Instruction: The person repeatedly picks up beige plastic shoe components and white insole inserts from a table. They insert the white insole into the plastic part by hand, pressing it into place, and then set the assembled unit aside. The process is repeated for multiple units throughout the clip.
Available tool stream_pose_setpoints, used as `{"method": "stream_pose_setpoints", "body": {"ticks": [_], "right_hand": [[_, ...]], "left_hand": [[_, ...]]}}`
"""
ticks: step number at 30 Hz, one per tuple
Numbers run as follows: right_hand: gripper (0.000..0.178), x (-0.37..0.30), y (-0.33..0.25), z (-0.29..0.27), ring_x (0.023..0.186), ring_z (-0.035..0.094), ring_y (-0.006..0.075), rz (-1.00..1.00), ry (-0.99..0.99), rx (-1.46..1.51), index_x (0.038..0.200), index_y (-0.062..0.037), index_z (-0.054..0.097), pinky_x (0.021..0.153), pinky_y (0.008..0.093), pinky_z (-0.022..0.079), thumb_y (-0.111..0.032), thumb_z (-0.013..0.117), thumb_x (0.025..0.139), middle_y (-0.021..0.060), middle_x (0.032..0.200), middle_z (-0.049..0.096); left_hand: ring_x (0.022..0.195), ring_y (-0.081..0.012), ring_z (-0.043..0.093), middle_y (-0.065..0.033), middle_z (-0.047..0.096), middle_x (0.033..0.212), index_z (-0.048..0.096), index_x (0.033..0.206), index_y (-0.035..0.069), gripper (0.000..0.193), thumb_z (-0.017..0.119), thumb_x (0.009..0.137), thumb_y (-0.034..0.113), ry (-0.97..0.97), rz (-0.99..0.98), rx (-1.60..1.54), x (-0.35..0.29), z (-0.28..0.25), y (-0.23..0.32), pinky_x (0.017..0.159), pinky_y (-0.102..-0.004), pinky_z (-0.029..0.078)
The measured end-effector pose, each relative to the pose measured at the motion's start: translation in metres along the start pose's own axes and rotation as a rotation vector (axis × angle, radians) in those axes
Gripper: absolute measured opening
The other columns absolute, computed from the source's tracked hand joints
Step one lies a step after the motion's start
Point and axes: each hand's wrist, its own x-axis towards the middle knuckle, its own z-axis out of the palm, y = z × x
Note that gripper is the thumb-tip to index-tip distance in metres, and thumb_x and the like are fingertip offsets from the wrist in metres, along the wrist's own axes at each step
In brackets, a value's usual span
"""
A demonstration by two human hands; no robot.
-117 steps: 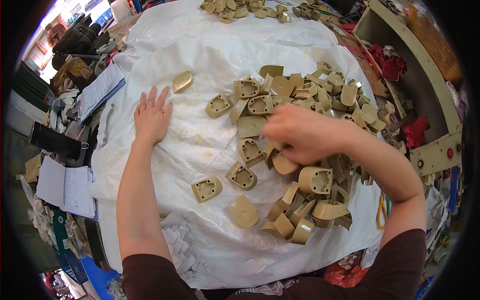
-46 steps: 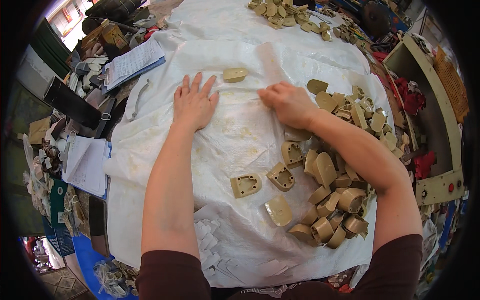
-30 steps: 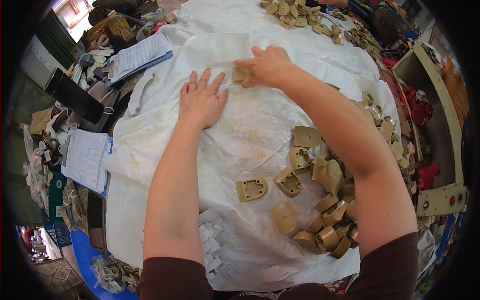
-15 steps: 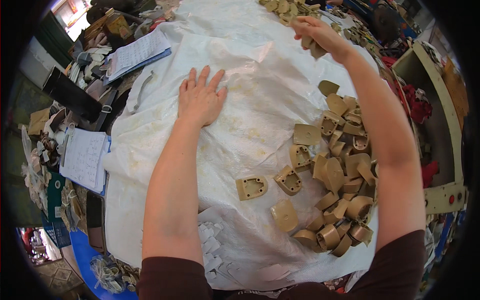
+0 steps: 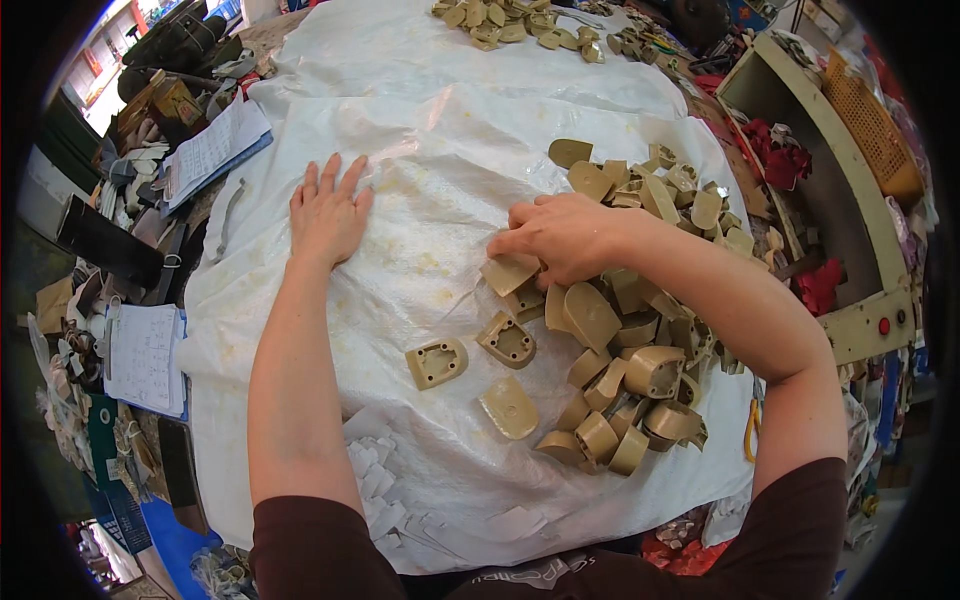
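Observation:
My left hand (image 5: 330,218) lies flat on the white woven sheet (image 5: 400,220), fingers spread, holding nothing. At the left edge of a heap of tan shoe heels (image 5: 592,315), my right hand (image 5: 568,235) has its fingers curled around the upper edge of one flat-faced heel (image 5: 510,273). Part of that grip is hidden behind the hand. Just below it, two heels lie with their holed sides up, one (image 5: 507,341) near the heap and another (image 5: 437,363) farther left. A single heel (image 5: 509,408) rests flat face up closer to me.
More tan pieces (image 5: 490,22) are piled at the far edge. White paper scraps (image 5: 375,480) lie near my left forearm. Clipboards with papers (image 5: 145,355) and a black tube (image 5: 110,240) line the left side. A pale open-fronted box (image 5: 870,330) stands on the right.
My right hand has come back from the far end, where it held tan pieces, to the near heap. The left hand stays flat on the sheet. The view has shifted right.

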Motion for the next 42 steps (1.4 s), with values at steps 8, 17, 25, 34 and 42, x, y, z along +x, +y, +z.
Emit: {"method": "stream_pose_setpoints", "body": {"ticks": [8, 17, 25, 34, 42], "right_hand": [[0.041, 0.011, -0.024, -0.024, 0.091, 0.059, 0.0308, 0.101, -0.103, -0.113, 0.107, -0.0148, 0.062, 0.072, 0.0411, 0.047, -0.021, 0.071, 0.067, 0.0151, 0.103, 0.054], [0.032, -0.018, -0.006, -0.005, 0.086, 0.059, 0.0314, -0.034, 0.242, 0.002, 0.095, -0.0077, 0.062, 0.069, 0.0408, 0.048, -0.019, 0.072, 0.067, 0.0161, 0.099, 0.053], [0.031, -0.036, 0.013, 0.001, 0.084, 0.058, 0.0316, -0.032, 0.386, 0.295, 0.094, -0.0073, 0.061, 0.071, 0.0397, 0.046, -0.02, 0.074, 0.069, 0.0123, 0.097, 0.053], [0.027, -0.09, 0.028, -0.014, 0.075, 0.054, 0.0201, 0.188, 0.521, 0.668, 0.087, -0.0055, 0.057, 0.068, 0.0332, 0.045, -0.005, 0.075, 0.068, 0.0052, 0.08, 0.054], [0.047, -0.19, -0.005, 0.006, 0.096, 0.053, 0.0286, 0.2, 0.353, 0.21, 0.096, -0.0049, 0.055, 0.081, 0.039, 0.041, -0.018, 0.08, 0.058, 0.0082, 0.1, 0.055]], "left_hand": [[0.141, -0.0306, 0.021, -0.0065, 0.029, 0.152, 0.035, 0.144, 0.029, 0.049, 0.037, 0.096, 0.039, 0.033, 0.002, -0.051, -0.001, 0.0, -0.001, 0.113, -0.0445, 0.018], [0.141, -0.0307, 0.02, -0.0061, 0.027, 0.153, 0.032, 0.145, 0.031, 0.05, 0.036, 0.096, 0.04, 0.01, 0.003, -0.031, -0.002, -0.002, 0.0, 0.112, -0.0446, 0.018], [0.141, -0.031, 0.02, -0.006, 0.027, 0.152, 0.03, 0.145, 0.032, 0.051, 0.037, 0.096, 0.04, 0.016, 0.005, -0.02, -0.001, -0.002, -0.001, 0.112, -0.0446, 0.019], [0.141, -0.031, 0.02, -0.006, 0.027, 0.152, 0.031, 0.145, 0.033, 0.051, 0.038, 0.095, 0.039, 0.014, -0.009, -0.022, 0.002, -0.001, 0.001, 0.112, -0.0454, 0.019], [0.142, -0.0311, 0.019, -0.006, 0.027, 0.152, 0.03, 0.145, 0.033, 0.051, 0.038, 0.095, 0.039, 0.012, -0.011, -0.006, 0.005, 0.002, -0.004, 0.112, -0.0455, 0.018]]}}
